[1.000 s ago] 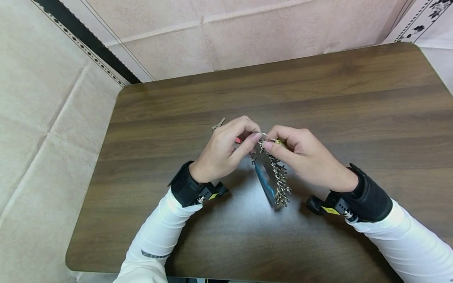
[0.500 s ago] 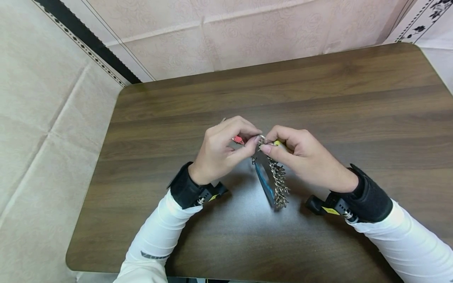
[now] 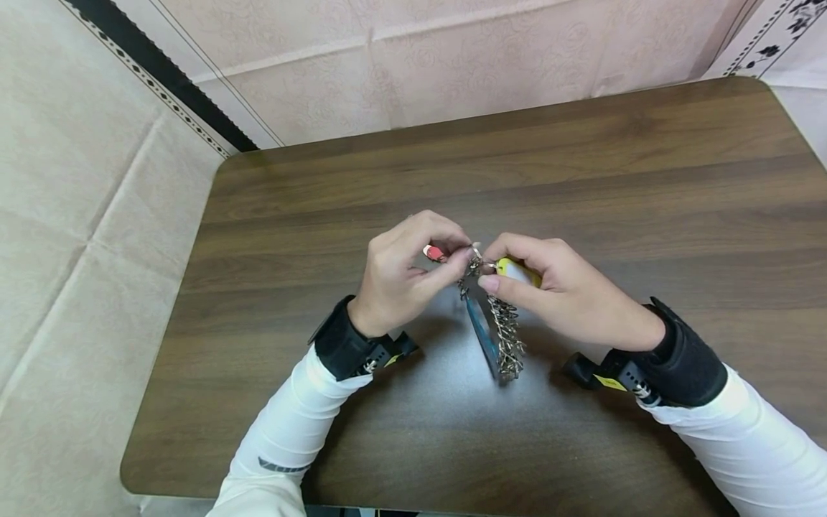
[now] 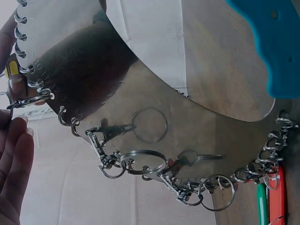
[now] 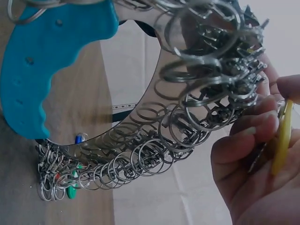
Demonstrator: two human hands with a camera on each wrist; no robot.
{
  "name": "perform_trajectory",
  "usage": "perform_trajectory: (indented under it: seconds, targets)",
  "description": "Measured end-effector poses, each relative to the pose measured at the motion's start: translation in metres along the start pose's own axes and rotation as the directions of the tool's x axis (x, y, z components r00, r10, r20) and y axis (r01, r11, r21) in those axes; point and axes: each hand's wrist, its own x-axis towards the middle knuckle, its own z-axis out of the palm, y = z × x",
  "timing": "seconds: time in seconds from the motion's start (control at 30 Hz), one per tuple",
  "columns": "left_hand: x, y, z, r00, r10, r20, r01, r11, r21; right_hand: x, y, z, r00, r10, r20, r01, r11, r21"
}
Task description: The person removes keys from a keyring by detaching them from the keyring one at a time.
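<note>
My left hand [image 3: 407, 269] pinches a small metal ring at the end of a snap hook [image 4: 35, 99], which is clipped to the edge of a shiny plate-like key holder [image 4: 164, 101]. That holder has a blue grip [image 5: 56, 56] and stands edge-on between the hands in the head view. Rings and snap hooks [image 3: 507, 337] line its rim. Close on the right, my right hand [image 3: 575, 298] holds a yellow key tag [image 3: 519, 271] between thumb and fingers, its metal end near the pinched ring. Whether the two are linked is too small to tell.
A red key tag [image 3: 434, 253] shows behind the left hand. In the left wrist view a green tag [image 4: 262, 204] is beside a red one. The wooden table [image 3: 310, 201] lies under both forearms, with pale cloth [image 3: 452, 64] hanging behind its far edge.
My right hand has drawn slightly right, and more of the yellow tag shows. The left hand has shifted a little left, and the key sticking out behind it is now nearly hidden.
</note>
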Motion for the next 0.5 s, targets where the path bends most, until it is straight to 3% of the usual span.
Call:
perform_trajectory:
  seconds: [0.5]
  targets:
    - [-0.001,0.0004,-0.0012,1.0,-0.023,-0.003,0.023,1.0,-0.001,0.0011,0.0022,-0.0016,1.0,-0.001,0.015,0.001,1.0,0.032]
